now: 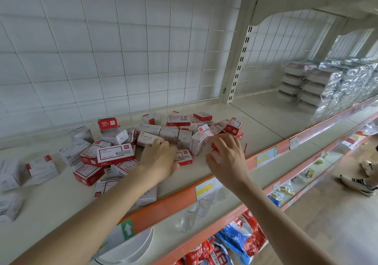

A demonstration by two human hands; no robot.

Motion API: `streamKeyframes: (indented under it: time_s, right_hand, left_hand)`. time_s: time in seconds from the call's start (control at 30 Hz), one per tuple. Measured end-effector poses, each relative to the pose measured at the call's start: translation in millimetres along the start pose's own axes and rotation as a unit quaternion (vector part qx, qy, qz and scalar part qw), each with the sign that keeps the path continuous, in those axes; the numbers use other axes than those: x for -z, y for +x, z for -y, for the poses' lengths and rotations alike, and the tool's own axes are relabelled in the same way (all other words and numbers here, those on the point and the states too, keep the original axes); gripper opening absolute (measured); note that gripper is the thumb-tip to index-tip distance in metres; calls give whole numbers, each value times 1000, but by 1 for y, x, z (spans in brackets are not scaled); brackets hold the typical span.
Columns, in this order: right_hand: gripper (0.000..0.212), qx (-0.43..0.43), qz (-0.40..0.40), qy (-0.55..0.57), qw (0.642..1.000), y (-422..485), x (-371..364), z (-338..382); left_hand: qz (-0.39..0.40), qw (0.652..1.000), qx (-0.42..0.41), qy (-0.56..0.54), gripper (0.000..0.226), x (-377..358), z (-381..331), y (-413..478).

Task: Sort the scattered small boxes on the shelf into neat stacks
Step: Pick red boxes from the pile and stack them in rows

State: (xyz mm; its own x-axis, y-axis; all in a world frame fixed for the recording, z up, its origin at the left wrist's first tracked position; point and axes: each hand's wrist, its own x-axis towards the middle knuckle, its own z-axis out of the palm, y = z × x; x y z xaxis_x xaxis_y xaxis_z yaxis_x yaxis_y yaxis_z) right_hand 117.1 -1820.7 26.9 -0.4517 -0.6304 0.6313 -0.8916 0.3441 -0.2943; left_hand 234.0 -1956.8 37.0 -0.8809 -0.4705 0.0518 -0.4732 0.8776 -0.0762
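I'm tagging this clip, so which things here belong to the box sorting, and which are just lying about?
Job: small boxes, shelf, left hand, right hand.
Lying about: wrapped stacks far right; glasses, plates and printed bags on the lower shelf; sneakers on the floor.

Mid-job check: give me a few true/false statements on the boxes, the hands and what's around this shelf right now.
1. The small boxes in the middle of the shelf lie in a jumbled heap. True.
2. The right hand hangs clear of the shelf. False: it is at the heap's right side, fingers curled on a red-and-white box.
3. The left hand rests on the heap. True.
4. The silver-wrapped packs stand at the shelf's left end. False: they are stacked at the far right.
5. Clear glasses stand on the lower shelf. True.
6. The shelf's edge strip is blue. False: it is orange.
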Motion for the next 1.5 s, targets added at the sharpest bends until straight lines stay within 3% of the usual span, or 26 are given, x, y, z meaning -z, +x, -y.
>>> streamKeyframes:
  time_s: [0.37,0.5,0.77,1.0,1.5]
  right_hand:
    - [58,42,193,58,979,-2,-17,30]
    - [53,74,187,114,973,5,-19,44]
    - [50,103,165,143,970,17,-30,67]
    - [51,71,189,175,964,27,-36,74]
    - [51,110,186,211,953,46,-38,113]
  left_hand:
    - [-203,974,-81,-53,47,7,8,-40]
    - [-232,965,-98,-73,52,10,20,-52]
    - [-224,970,-10,-91,55,12,54,-74]
    - [-130,980,140,-57,52,10,76,-81]
    - [-151,970,182,-56,49,25,93,-112]
